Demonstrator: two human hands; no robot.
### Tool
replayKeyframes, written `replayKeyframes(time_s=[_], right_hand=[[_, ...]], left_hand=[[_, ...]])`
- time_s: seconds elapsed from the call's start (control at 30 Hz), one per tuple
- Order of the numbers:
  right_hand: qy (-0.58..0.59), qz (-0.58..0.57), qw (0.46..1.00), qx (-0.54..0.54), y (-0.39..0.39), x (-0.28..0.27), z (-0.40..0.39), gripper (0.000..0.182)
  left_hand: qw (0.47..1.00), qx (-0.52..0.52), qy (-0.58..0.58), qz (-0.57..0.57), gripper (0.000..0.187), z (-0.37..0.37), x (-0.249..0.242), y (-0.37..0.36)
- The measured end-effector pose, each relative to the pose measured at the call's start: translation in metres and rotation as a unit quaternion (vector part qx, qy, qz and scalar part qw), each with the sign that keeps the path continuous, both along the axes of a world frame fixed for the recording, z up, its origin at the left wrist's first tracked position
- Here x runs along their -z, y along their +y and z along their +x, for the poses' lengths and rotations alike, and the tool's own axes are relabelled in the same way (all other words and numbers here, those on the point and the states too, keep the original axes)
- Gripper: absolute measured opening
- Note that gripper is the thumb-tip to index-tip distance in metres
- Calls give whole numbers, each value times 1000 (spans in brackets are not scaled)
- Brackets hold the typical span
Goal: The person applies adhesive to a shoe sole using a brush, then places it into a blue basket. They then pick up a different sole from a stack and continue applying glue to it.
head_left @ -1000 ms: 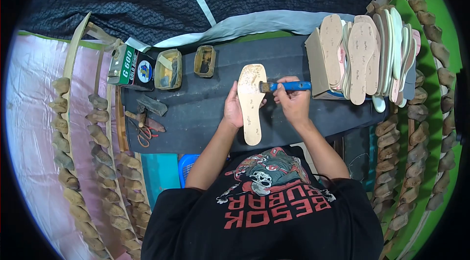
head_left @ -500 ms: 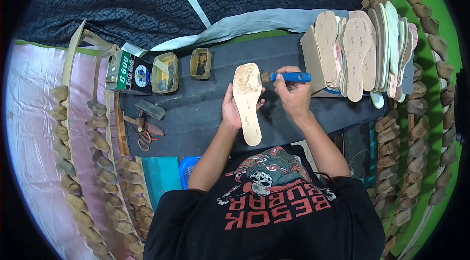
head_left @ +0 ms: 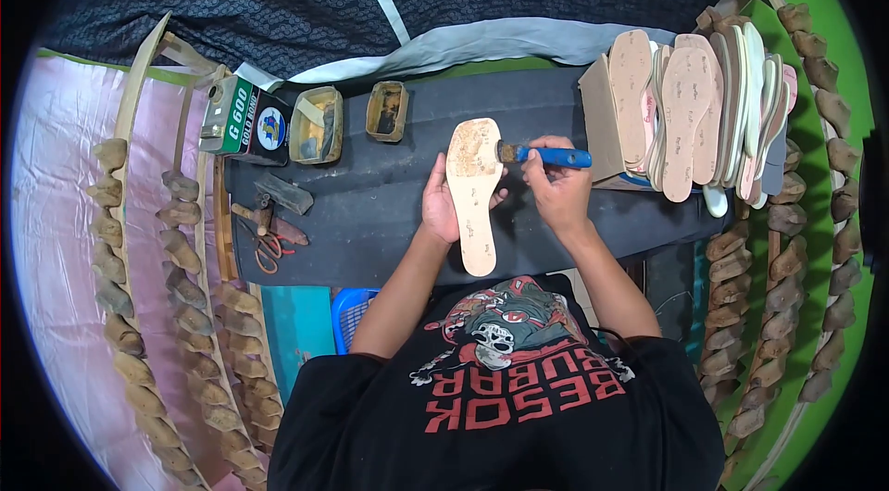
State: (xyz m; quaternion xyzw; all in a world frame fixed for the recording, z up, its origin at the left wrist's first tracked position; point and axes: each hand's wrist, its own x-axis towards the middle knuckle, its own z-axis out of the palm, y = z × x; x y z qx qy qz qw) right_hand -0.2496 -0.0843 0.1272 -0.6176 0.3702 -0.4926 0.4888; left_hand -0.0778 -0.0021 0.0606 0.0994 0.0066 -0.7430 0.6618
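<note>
My left hand (head_left: 439, 207) is closed around a pale shoe insole (head_left: 478, 227) from beneath, its fingertips showing past the right edge. The insole's wide end points away from me and carries a brownish, patchy coating; small dark marks dot the rest. In my right hand (head_left: 558, 195) is a brush with a blue handle (head_left: 560, 157), gripped between thumb and fingers. The brush's dark, stained tip (head_left: 507, 152) is at the right edge of the coated part; whether it touches is hard to tell.
On the dark table (head_left: 389, 232) stand a glue can (head_left: 243, 125) and two stained tubs (head_left: 316, 125) (head_left: 386, 111). A hammer (head_left: 262, 213) and scissors (head_left: 269, 250) lie at left. Many insoles (head_left: 690, 116) fill a box at right. Racks of wooden shoe lasts (head_left: 111, 227) flank both sides.
The brush has shifted slightly toward me, and its handle now slopes a little. The insole stays in my left hand, nearly in place. The camera view has shifted slightly.
</note>
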Motion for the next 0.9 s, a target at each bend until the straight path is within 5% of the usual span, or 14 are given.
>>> replayKeyframes(time_s=[0.2,0.47,0.57,0.9], right_hand=[[20,-40,999,-18,11,-9,14,11],[116,-122,985,29,7,-17,-3,11],[7,-43,999,-2,14,-20,9,12],[73,-88,993,27,5,-3,-10,10]], left_hand=[[998,28,49,-3,67,-3,17,-4],[999,37,-27,-1,68,2,0,-5],[998,47,-37,18,70,1,0,-7],[997,42,-55,26,72,4,-4,-11]])
